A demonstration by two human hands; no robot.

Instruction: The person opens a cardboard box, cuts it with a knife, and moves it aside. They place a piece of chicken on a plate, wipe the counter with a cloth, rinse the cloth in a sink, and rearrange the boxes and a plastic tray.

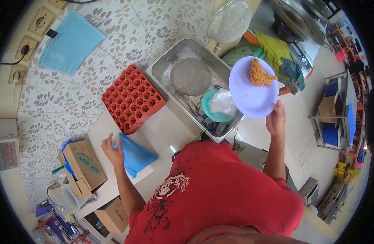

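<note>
In the head view my right hand [277, 118] grips the rim of a pale lilac plate [246, 95], holding it up and tilted beside the steel tray. On the plate rests a piece of fried chicken [261, 74] with a craggy golden coating, and a few crumbs lie around it. My left hand [114, 150] is raised with its fingers apart and nothing in it. Just beside those fingers, a blue plastic bag [136, 156] lies on the white counter.
A red egg tray [133, 99] stands against the tiled wall. The steel tray [162, 67] holds a round sieve [191, 77] and a teal bowl [207, 99] with white contents. A cardboard box [87, 162] sits at left. A strainer [229, 21] hangs above.
</note>
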